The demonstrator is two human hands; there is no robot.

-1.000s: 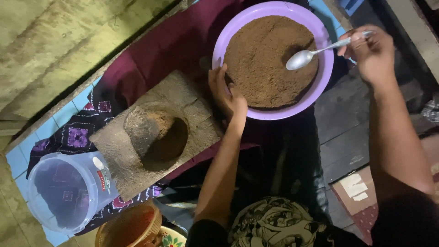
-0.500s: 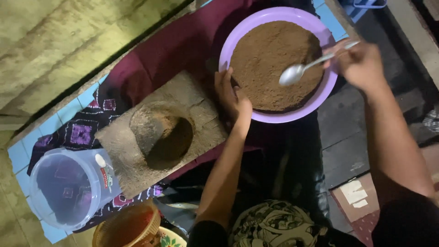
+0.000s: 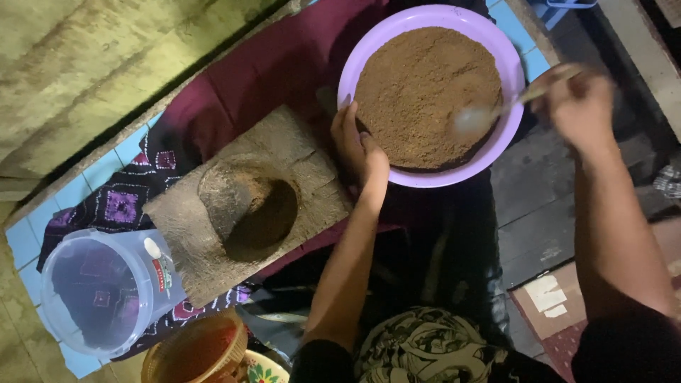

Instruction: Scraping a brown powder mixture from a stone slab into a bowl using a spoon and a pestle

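Roughly, top-down view:
L hand (image 3: pixel 360 150): rested on near-left rim of purple bowl (image 3: pixel 508 71), fingers (image 3: pixel 347 126) curled over the edge, gripping it.
R hand (image 3: pixel 583 106): blurred, at bowl's right side, fingers closed round handle of a spoon (image 3: pixel 489 113).
Spoon: metal, blurred; its bowl end lay on the powder near the right rim.
Bowl contents: brown powder (image 3: pixel 425 89), filled approx to the rim, fairly level.
Bowl position: upper centre, on maroon cloth (image 3: pixel 277 64), just right of the stone slab.
Stone slab (image 3: pixel 245 206): grey, w/ round hollow holding brown residue; touching/near L wrist, can't tell which.
Plastic tub (image 3: pixel 99 291): clear, lower left, lying on patterned cloth (image 3: pixel 120 206).
Basket (image 3: pixel 195 351): woven, orange-brown, bottom edge, just beside the tub.
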